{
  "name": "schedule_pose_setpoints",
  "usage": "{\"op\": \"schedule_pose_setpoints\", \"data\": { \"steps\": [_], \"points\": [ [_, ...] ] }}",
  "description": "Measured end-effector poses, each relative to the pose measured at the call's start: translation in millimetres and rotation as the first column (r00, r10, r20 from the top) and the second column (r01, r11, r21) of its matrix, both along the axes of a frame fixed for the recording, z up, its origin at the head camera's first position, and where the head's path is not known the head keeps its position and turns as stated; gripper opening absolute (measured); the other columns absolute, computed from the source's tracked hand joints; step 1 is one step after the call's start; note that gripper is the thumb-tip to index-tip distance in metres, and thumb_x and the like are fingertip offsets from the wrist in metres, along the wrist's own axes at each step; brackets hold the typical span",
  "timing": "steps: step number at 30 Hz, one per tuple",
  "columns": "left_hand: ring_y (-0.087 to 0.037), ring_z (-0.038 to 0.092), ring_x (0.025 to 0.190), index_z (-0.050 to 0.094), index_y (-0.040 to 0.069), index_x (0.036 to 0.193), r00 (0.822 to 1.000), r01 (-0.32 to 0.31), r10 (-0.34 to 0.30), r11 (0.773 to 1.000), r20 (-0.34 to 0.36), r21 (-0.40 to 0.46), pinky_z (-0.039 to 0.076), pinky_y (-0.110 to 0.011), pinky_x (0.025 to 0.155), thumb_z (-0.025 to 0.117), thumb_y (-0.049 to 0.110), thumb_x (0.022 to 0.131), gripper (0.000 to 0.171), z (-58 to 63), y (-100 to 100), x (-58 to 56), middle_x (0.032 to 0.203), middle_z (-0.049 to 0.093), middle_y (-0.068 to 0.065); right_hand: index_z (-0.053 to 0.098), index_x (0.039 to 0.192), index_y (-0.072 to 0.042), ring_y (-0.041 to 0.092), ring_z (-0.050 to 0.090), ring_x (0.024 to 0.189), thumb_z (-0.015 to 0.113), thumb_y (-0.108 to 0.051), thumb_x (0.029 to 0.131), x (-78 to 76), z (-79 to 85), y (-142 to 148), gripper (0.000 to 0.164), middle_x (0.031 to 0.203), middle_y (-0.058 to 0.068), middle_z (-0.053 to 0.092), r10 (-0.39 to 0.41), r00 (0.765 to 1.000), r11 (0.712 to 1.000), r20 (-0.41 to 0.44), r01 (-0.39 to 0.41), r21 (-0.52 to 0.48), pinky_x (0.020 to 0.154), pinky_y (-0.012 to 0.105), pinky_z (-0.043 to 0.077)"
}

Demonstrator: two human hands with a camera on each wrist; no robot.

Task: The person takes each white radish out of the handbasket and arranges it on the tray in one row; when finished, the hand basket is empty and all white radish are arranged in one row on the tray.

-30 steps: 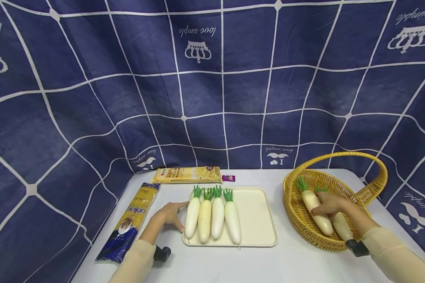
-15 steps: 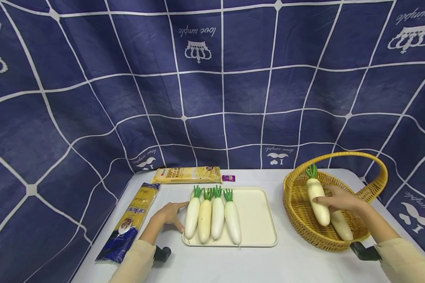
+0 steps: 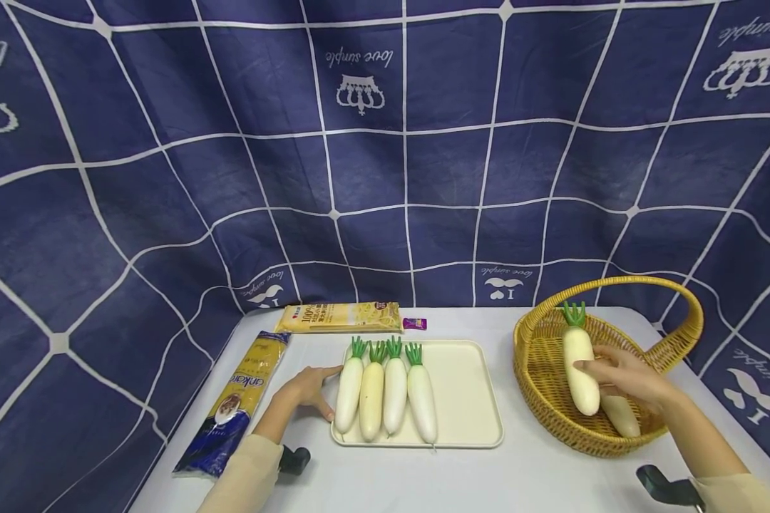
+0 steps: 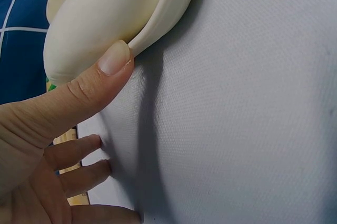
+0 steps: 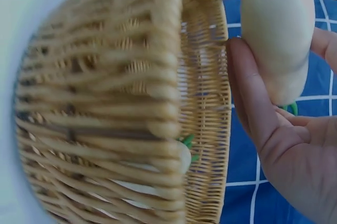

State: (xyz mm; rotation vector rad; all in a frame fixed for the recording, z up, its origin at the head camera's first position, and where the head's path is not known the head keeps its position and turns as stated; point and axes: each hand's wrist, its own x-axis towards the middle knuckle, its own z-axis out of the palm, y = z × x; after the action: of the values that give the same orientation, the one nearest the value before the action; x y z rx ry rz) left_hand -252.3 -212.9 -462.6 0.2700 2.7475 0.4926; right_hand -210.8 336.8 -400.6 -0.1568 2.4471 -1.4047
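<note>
My right hand (image 3: 629, 377) grips a white daikon radish (image 3: 580, 374) with green leaf stubs, thumb on one side and fingers on the other. The radish is raised within the wicker basket (image 3: 545, 417); in the right wrist view it shows above the basket's rim. Another white radish (image 3: 622, 417) lies in the basket, partly hidden by my right hand. My left hand (image 3: 304, 392) rests at the left side of a cream tray (image 3: 465, 392), fingers spread. In the left wrist view the thumb (image 4: 113, 58) touches the tray's rim. Several radishes (image 3: 394, 395) lie side by side on the tray.
A blue and gold pasta packet (image 3: 237, 406) lies left of my left hand. Behind the tray are a yellow noodle packet (image 3: 340, 317) and a small purple sachet (image 3: 414, 323). The basket's tall handle (image 3: 622, 279) arches over it. A blue curtain (image 3: 385, 171) hangs behind the table.
My right hand has lifted one radish off the basket's floor and shifted it slightly right, turning it more upright. The left hand, tray and its radishes stay put.
</note>
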Motion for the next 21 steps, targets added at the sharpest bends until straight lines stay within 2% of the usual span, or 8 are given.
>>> {"op": "schedule_pose_setpoints", "data": {
  "steps": [8,12,17,21],
  "points": [
    [-0.044,0.047,0.122,0.048,0.012,0.138,1.000,-0.005,0.005,1.000,-0.003,-0.002,0.038,-0.059,0.102,0.091,0.027,0.047,0.101,0.6,1.4,1.4,0.130,0.054,-0.023,0.004,0.138,0.021,0.023,0.063,0.099,0.050,-0.022,0.097,19.3,-6.4,-10.8,0.076,0.119,0.032,0.053,-0.046,0.999,0.991,-0.010,0.045,-0.123,0.085,0.037,0.056],
    [-0.045,0.046,0.123,0.049,0.012,0.138,1.000,-0.005,0.005,1.000,-0.005,0.001,0.037,-0.060,0.102,0.091,0.026,0.047,0.101,0.9,1.8,2.3,0.130,0.054,-0.023,0.006,0.139,0.019,0.018,0.065,0.094,0.051,-0.022,0.096,30.2,-7.1,-18.9,0.074,0.118,0.032,0.055,-0.081,0.997,0.988,-0.021,0.077,-0.137,0.083,0.034,0.057],
    [-0.045,0.046,0.123,0.049,0.012,0.138,1.000,-0.008,0.008,1.000,0.004,-0.007,0.037,-0.060,0.102,0.091,0.027,0.047,0.102,0.1,1.5,1.6,0.130,0.054,-0.023,0.007,0.140,0.017,0.022,0.066,0.095,0.052,-0.024,0.096,43.2,-7.9,-28.7,0.076,0.128,0.043,0.041,-0.143,0.989,0.980,-0.045,0.135,-0.146,0.079,0.032,0.058],
    [-0.044,0.046,0.123,0.048,0.013,0.139,1.000,-0.013,0.013,1.000,0.011,-0.010,0.038,-0.059,0.102,0.091,0.028,0.047,0.102,-0.1,1.6,-0.1,0.130,0.054,-0.023,0.004,0.143,0.014,0.025,0.064,0.099,0.053,-0.024,0.096,52.6,-7.1,-34.1,0.078,0.136,0.044,0.030,-0.167,0.985,0.975,-0.033,0.160,-0.152,0.079,0.033,0.058]
  ]
}}
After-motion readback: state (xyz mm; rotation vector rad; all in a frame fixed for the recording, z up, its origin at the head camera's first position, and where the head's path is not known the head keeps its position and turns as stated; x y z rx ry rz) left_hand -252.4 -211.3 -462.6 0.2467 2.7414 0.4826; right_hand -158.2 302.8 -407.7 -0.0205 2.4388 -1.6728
